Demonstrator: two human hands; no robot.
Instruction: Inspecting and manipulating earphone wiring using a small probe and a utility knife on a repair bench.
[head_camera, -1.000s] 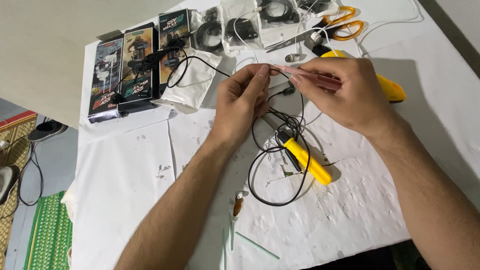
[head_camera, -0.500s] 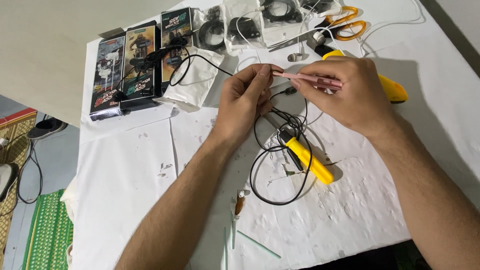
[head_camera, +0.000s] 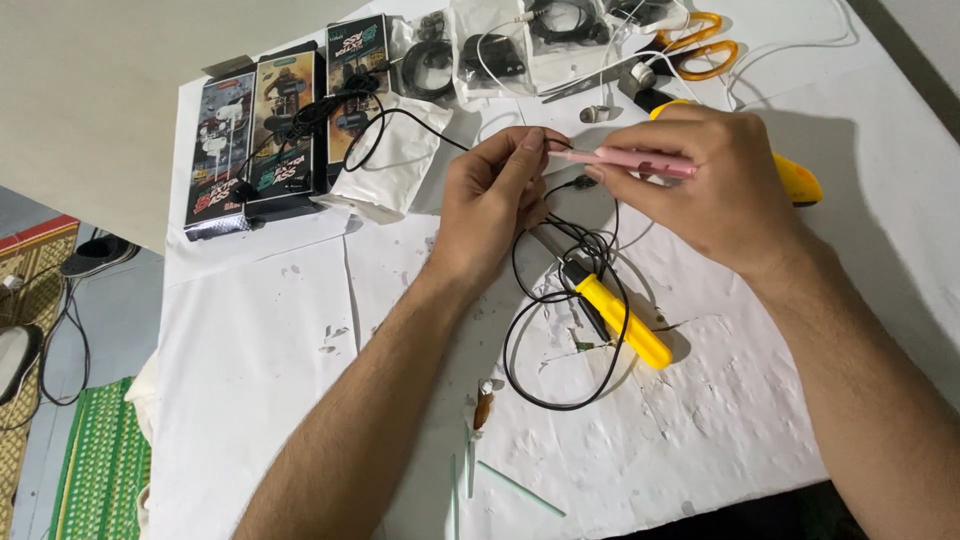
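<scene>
Left hand (head_camera: 495, 205) pinches thin black earphone cable (head_camera: 560, 300); right hand (head_camera: 715, 185) pinches slim pink pen-shaped tool (head_camera: 625, 160). Beyond the hands on white paper-covered tabletop (head_camera: 260, 350): clear plastic bags (head_camera: 490, 45) holding coiled earphones.

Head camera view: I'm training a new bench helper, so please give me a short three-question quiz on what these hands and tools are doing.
1. True or false: the right hand holds a slim pink pen-shaped tool.
2. What does the left hand pinch? A) orange-handled scissors B) thin black cable C) green stick
3. Fill in: the yellow-handled tool lies on the white paper-covered ____.

Key: 1 true; 2 B; 3 table.
</scene>
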